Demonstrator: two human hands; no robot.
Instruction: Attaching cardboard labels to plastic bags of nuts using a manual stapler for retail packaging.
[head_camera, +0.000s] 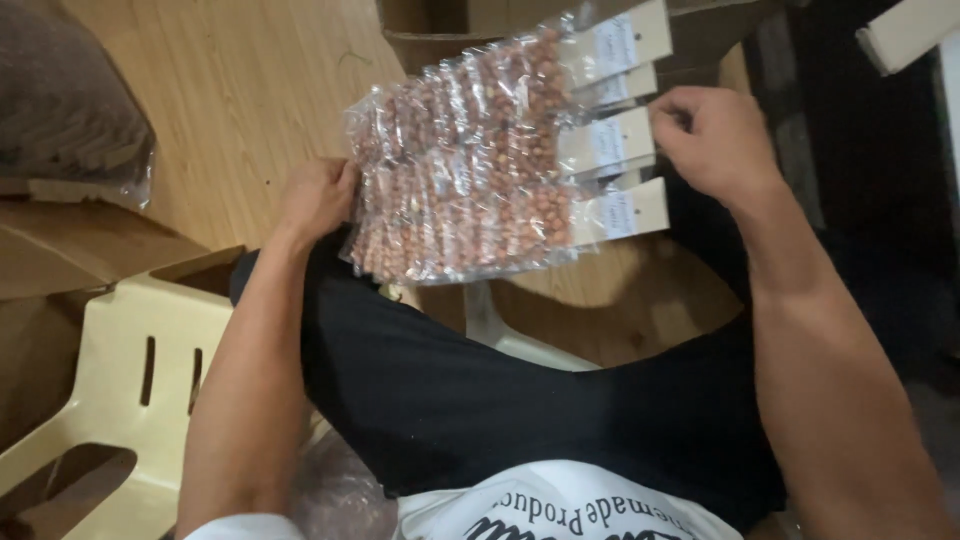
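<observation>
Two hands hold a fanned stack of clear peanut packets over the lap.

Largest in view is the wooden floor (250, 90), with a cream plastic chair (130, 370) at the lower left and a cardboard box (440, 25) at the top edge. The seated person's black shorts (480, 390) fill the middle. Above the knees sits the stack of peanut packets (470, 160), clear bags of reddish nuts, each topped with a pale card header (620, 212) pointing to the right. The left hand (318, 200) has its grip clamped on the bottom edge of the stack, fingers hidden behind the bags. The right hand (712, 140) has its grip closed on the card headers at the far end, fingers curled in together.
</observation>
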